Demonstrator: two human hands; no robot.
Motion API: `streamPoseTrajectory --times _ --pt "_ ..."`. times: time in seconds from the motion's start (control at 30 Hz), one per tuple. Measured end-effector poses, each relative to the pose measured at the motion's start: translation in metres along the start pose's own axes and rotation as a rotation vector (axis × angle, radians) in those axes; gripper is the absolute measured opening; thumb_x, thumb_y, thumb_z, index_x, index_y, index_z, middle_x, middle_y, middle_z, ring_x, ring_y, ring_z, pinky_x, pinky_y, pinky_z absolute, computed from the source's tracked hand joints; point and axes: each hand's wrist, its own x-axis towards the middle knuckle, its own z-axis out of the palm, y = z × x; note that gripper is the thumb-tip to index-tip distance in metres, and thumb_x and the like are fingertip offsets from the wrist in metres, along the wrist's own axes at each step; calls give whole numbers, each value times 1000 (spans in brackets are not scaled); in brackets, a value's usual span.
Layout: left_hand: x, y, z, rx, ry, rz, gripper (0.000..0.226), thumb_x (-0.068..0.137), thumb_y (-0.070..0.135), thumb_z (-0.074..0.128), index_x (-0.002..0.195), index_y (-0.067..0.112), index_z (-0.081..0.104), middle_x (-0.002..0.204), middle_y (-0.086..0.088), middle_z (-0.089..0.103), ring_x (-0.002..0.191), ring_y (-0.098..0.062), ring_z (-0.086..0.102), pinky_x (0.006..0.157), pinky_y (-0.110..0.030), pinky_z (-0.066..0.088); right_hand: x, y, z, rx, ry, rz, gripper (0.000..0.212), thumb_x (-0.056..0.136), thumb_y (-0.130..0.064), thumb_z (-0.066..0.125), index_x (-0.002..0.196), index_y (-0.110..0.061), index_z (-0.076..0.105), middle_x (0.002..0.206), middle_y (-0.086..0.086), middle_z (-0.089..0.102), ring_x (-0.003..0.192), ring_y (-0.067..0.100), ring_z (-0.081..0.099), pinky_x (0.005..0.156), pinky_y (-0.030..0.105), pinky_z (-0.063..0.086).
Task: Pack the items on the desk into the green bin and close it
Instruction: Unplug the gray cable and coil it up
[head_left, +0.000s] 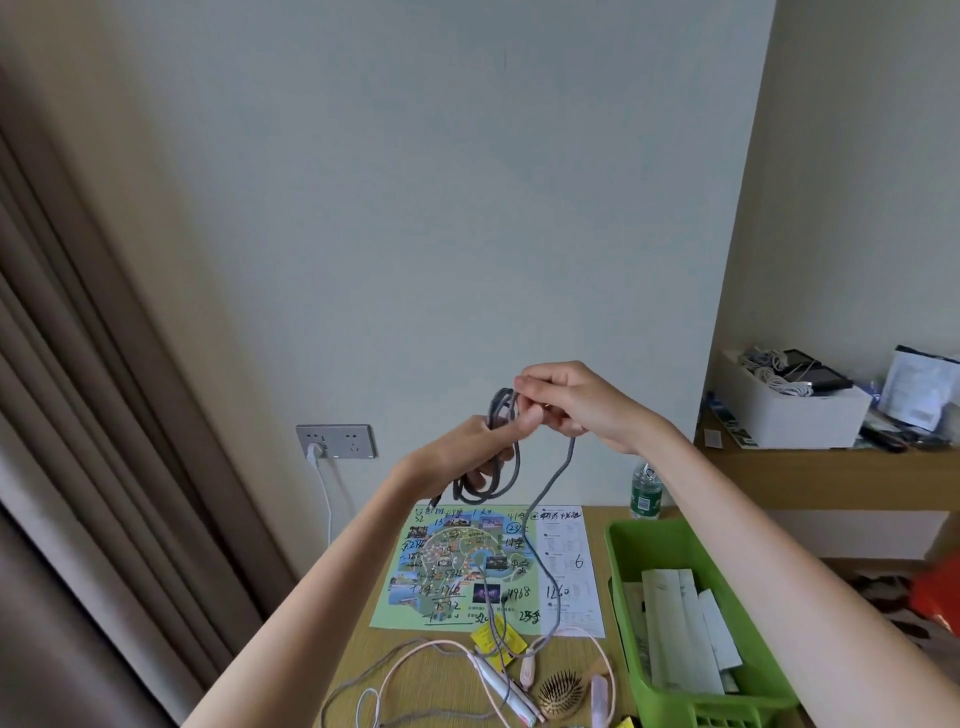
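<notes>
We find the wooden worktop (363, 654) nearest the camera. It carries a pale pink cable (528, 670) lying in loose loops. A round wooden-bristled hairbrush (561, 693) lies just beside it, and small yellow packets (485, 635) lie under its upper strands.

To the right stands the green plastic bin (654, 545), uncovered, with long white paper slips (675, 634) lying inside it.

Behind the cables a colourful printed map sheet (457, 561) lies flat, marked with handwritten black figures. A clear plastic bottle with a green label (645, 493) stands upright near the bin's far corner.

Both hands are raised above the worktop, in front of the wall. The left hand (457, 452) grasps a coil of grey braided cable (503, 402), its fingers curled round the hanging loops. The right hand (566, 400) pinches the same cable at the top of the coil, touching the left hand. One free strand drops from the right hand, crosses over the map and ends among the pink loops.

Farther back, a grey wall socket plate (335, 440) holds a white plug (314, 452) whose lead runs down behind the worktop. At far right a wooden shelf (831, 467) bears an open white box (800, 415) of cords and dark devices. A brown curtain (78, 415) hangs along the left.
</notes>
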Motion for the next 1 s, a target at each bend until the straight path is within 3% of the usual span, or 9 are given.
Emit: streamPoseTrajectory --times 0.1,0.27,0.4,0.57,0.67,0.83,1.0 --pt "0 -1 5 -67 -37 -18 50 86 63 56 68 18 44 60 3 42 47 -11 27 40 -18 24 3 -1 2 -50 40 18 31 99 -28 52 75 -9 58 50 -2 45 35 6 27 36 16 19" --pt "-1 1 1 -165 -91 -79 29 96 28 39 69 18 42 68 0 46 53 -14 30 41 -20 20 4 10 -2 -28 142 48 34 92 -40 61 79 -12 48 55 -5 40 42 8 30 42 18 27" --pt "-2 1 -7 -301 -80 -55 24 94 23 33 71 17 37 66 2 44 56 -14 25 41 -20 17 -1 29 -7 208 138 75 38 94 -49 52 76 -16 48 60 -5 34 51 12 32 57 22 40" --pt "3 1 -14 -517 21 -1 20 91 17 30 71 17 36 65 2 40 54 -12 22 42 -22 11 -3 53 -1 260 146 107 36 102 -38 42 82 -11 56 65 -2 35 55 13 36 68 29 46" --pt "9 1 -10 -550 131 15 21 92 17 31 74 15 42 65 1 41 51 -11 25 38 -19 17 -1 56 9 312 135 96 33 105 -27 37 86 -8 56 68 -1 39 56 12 42 63 27 47" --pt "17 2 -1 -406 329 63 23 96 24 47 99 6 61 66 -3 50 45 -12 32 38 -20 25 2 51 25 361 65 141 36 104 -32 38 78 -12 54 59 0 35 47 14 31 46 24 36" --pt "22 4 8 -320 424 149 27 97 32 54 78 14 62 54 3 42 43 -9 30 40 -19 26 6 46 33 334 9 184 41 101 -40 42 68 -16 49 54 1 34 43 15 30 41 23 34"
